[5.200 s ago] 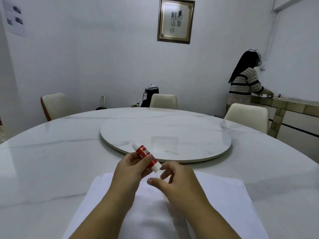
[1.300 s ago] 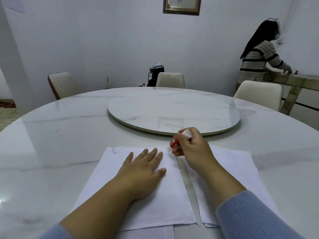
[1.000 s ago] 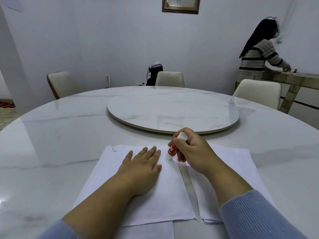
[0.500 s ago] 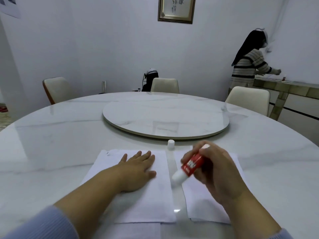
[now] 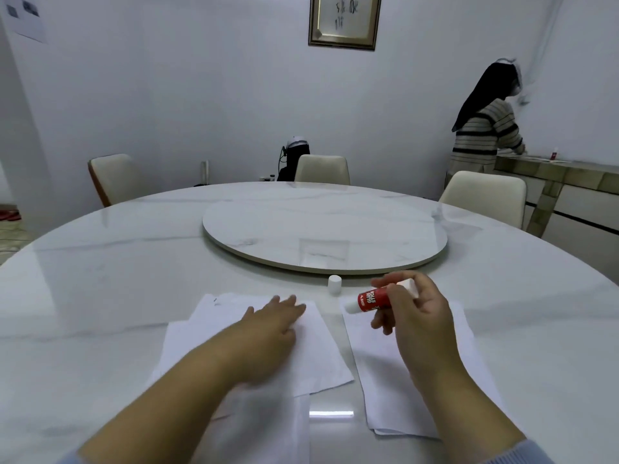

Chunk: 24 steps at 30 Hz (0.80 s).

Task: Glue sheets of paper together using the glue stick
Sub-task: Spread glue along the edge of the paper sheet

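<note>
- The right hand (image 5: pixel 413 316) gripped the uncapped glue stick (image 5: pixel 371 299), tip aimed left, over the gap between the sheets.
- The left hand (image 5: pixel 274 321) lay flat and open on the left sheet (image 5: pixel 315 356).
- The cap (image 5: pixel 334 283) stood on the tabletop (image 5: pixel 100 296).
- Best to pin that sheet firmly and run glue along its right edge before overlapping the right sheet (image 5: pixel 385 380).

We see matt white paper sheets (image 5: pixel 321 343) on a glossy, polished marble-look table (image 5: pixel 100 296), and a smooth plastic glue stick (image 5: pixel 371 299) with its cap (image 5: pixel 334 284).
</note>
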Each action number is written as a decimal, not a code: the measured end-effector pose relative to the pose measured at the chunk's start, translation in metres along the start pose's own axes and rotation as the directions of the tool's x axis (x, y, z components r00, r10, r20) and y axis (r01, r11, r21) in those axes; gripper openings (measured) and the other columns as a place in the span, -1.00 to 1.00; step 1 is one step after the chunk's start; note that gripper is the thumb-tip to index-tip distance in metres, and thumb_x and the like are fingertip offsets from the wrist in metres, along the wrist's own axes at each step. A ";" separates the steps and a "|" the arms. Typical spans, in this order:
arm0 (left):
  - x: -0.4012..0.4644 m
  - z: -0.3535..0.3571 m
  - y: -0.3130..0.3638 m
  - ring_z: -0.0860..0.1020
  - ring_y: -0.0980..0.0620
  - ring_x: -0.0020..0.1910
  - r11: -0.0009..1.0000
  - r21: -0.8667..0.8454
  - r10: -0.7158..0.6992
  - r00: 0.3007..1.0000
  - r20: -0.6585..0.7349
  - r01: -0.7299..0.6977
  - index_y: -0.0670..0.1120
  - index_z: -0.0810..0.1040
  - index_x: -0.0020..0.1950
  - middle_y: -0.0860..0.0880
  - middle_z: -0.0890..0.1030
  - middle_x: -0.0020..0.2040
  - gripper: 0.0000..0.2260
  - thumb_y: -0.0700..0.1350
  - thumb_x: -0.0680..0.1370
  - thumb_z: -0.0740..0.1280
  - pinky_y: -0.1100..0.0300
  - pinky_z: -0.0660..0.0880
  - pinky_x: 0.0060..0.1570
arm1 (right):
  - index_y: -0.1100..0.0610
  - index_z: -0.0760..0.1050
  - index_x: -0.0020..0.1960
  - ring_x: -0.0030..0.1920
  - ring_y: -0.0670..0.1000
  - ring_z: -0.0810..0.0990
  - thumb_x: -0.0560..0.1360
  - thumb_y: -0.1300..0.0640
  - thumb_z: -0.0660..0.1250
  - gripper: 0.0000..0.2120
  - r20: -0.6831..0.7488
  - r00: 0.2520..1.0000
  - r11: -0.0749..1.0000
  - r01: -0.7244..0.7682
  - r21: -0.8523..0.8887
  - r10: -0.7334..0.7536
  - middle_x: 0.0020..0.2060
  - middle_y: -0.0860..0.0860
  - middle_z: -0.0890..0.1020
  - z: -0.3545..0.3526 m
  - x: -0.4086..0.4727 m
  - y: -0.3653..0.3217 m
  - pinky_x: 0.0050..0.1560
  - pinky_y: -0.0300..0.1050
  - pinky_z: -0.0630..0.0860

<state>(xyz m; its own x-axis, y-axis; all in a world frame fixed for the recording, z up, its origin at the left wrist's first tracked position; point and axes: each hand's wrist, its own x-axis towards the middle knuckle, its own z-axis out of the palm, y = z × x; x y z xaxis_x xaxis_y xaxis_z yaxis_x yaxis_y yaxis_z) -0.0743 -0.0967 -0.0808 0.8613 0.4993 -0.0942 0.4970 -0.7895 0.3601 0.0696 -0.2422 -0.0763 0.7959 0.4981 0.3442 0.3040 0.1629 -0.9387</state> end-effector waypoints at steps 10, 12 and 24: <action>0.000 0.030 0.004 -0.26 0.09 0.53 0.979 0.186 -0.092 0.996 0.007 0.090 0.03 -0.23 0.54 0.09 -0.25 0.56 -0.44 0.15 0.61 -0.10 -0.02 -0.26 0.50 | -0.13 0.44 -0.10 -0.14 0.21 0.61 0.45 0.03 0.22 -0.93 0.419 0.908 0.933 0.141 -0.332 0.012 -0.15 0.11 0.69 0.043 0.016 0.003 -0.08 0.11 0.58; 0.001 0.029 0.005 -0.26 0.09 0.53 0.979 0.184 -0.092 0.996 0.016 0.087 0.03 -0.22 0.54 0.09 -0.24 0.56 -0.46 0.12 0.62 -0.10 -0.01 -0.27 0.50 | -0.13 0.44 -0.09 -0.29 0.16 0.55 0.42 -0.02 0.20 -0.91 0.447 0.894 0.924 0.158 -0.347 0.015 -0.23 0.11 0.66 0.045 0.015 0.007 -0.21 0.05 0.53; 0.001 0.030 0.003 -0.21 0.11 0.53 0.985 0.148 -0.090 0.995 -0.036 0.094 0.05 -0.17 0.55 0.11 -0.18 0.57 -0.39 0.23 0.58 -0.05 -0.01 -0.23 0.51 | 0.05 0.46 -0.33 -0.41 0.10 0.60 0.23 0.07 0.18 -0.89 0.542 0.840 0.929 0.207 -0.307 -0.008 -0.45 0.12 0.64 0.018 0.003 -0.012 -0.37 -0.06 0.52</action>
<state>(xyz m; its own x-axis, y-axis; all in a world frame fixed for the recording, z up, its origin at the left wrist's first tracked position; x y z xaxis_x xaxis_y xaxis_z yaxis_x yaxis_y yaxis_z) -0.0691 -0.1094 -0.1080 0.8089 0.5805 -0.0929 0.5859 -0.7831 0.2084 0.0591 -0.2276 -0.0644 0.3821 0.8790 0.2852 0.6080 -0.0066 -0.7939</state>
